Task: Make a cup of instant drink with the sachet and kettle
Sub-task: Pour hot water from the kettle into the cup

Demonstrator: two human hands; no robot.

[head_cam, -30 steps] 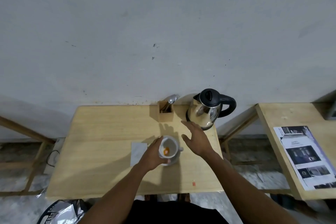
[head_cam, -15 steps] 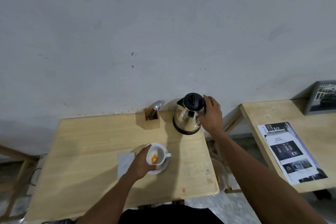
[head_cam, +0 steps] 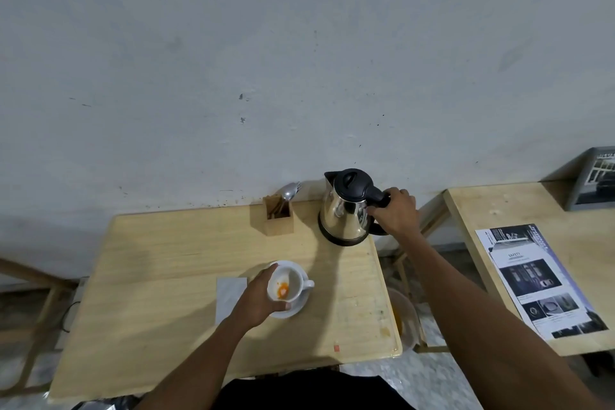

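Orange powder already lies in the cup [head_cam: 289, 285], steadied by the left hand [head_cam: 258, 301] wrapped around it; behind it the right hand [head_cam: 396, 213] grips the kettle [head_cam: 346, 210] handle, so pouring and stirring seem left.

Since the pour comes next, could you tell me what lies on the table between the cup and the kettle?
Nothing: the head view shows only bare, shadowed table between the cup and the kettle.

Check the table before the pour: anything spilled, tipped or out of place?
Nothing spilled or tipped. The cup sits upright on its saucer, orange powder inside, steadied by the left hand. The right hand grips the upright kettle. A small red scrap lies near the table's front edge.
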